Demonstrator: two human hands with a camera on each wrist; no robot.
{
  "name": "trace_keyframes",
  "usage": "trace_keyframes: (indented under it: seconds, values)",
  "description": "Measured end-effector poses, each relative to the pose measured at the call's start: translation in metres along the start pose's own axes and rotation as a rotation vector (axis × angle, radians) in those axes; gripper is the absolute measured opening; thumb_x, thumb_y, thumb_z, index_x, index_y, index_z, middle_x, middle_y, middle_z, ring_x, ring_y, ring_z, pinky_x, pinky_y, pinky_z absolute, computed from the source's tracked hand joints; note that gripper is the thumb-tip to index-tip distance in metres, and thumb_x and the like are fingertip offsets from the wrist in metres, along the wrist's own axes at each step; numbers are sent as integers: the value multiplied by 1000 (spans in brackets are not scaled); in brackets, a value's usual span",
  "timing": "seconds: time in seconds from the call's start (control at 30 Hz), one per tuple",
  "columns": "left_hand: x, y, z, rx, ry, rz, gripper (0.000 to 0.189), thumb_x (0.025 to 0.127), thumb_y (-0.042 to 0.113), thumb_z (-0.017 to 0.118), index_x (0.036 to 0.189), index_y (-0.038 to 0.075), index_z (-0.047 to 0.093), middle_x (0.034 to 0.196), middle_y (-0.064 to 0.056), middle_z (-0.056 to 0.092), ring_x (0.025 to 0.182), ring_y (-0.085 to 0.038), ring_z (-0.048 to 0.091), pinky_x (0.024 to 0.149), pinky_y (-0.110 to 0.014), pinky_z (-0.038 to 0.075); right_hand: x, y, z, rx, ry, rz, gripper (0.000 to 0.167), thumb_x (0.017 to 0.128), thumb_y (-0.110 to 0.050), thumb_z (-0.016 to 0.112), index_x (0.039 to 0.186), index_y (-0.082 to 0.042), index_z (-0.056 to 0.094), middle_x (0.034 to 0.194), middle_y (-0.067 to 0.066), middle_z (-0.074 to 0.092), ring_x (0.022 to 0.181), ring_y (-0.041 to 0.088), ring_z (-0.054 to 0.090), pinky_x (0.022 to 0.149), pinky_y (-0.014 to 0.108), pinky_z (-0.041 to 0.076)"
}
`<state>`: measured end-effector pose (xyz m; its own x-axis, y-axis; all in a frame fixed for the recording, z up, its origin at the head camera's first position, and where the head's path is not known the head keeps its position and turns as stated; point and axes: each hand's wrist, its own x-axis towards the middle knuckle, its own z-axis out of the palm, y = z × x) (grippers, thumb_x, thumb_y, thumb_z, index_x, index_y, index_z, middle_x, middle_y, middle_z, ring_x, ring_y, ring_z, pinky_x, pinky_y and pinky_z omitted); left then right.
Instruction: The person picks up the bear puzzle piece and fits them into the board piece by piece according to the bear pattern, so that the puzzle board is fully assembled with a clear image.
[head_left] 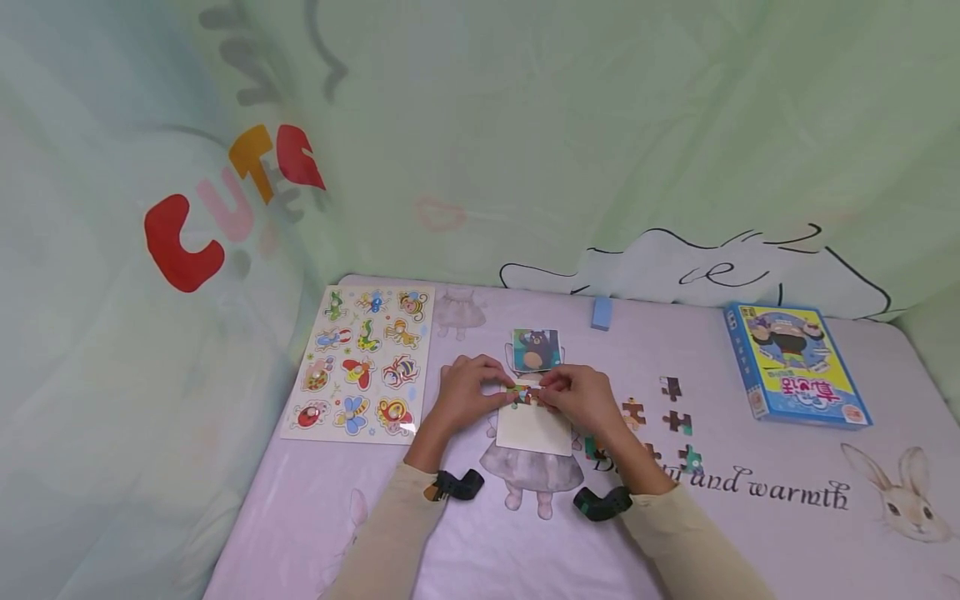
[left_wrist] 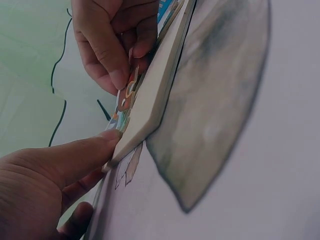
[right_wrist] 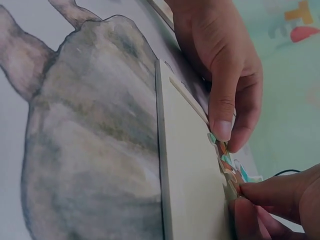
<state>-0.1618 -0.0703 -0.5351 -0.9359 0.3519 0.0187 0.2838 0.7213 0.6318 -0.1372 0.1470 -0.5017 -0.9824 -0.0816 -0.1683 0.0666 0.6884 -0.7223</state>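
Observation:
A pale puzzle board [head_left: 534, 429] lies in front of the person, with joined jigsaw pieces [head_left: 521, 394] along its far edge. At the far left corner, the left hand [head_left: 471, 390] holds the board between thumb and index finger, the thumb tip against the leftmost piece. The right hand [head_left: 581, 396] pinches a jigsaw piece [left_wrist: 131, 56] between thumb and fingers, close beside the joined ones; those fingers cover much of it in the head view. Just beyond the board is a square bear picture [head_left: 536, 350].
Several loose jigsaw pieces [head_left: 678, 422] lie to the right, some partly behind the right forearm. An insect peg board [head_left: 360, 367] is on the left. A blue block [head_left: 602, 314] sits near the back edge, and a blue and yellow box [head_left: 798, 362] stands at far right.

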Motion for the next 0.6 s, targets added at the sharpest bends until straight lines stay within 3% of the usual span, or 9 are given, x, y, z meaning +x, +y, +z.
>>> trace_keyframes:
  seconds: [0.6]
  values:
    - [-1,0,0,0,3,7,19,88,43,79,103,30,80,119,8,69,108,-18,53,87,-40,30,1,-7,5,-110,85,-10,19,89,-21,79,94,-4,77,78,7,73,70,18,60,59,25,47]
